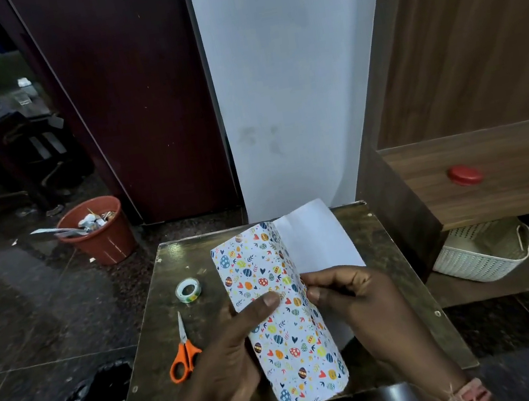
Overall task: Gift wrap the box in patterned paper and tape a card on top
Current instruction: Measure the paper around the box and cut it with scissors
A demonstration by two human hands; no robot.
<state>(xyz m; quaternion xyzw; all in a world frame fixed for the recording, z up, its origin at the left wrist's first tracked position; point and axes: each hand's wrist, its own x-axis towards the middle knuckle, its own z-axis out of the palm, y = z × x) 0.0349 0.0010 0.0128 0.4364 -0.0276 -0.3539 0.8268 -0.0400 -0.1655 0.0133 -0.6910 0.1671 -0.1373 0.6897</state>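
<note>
Both hands held the patterned paper [280, 308] around the box at lower centre: left hand [235, 354] pressing with its thumb, right hand [350, 294] pinching the seam. Probably this kept the wrap tight until the tape roll [188, 290], lying left, was taken.

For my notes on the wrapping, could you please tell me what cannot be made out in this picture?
All in the head view:
- The box: wholly covered by the white egg-patterned wrapping paper, so its colour and material are hidden.
- The left hand's fingers: behind the paper; only the thumb shows.
- The card: none visible.
- The red plastic bin's contents: too small to identify.
- Any tape on the seam: cannot tell.
</note>
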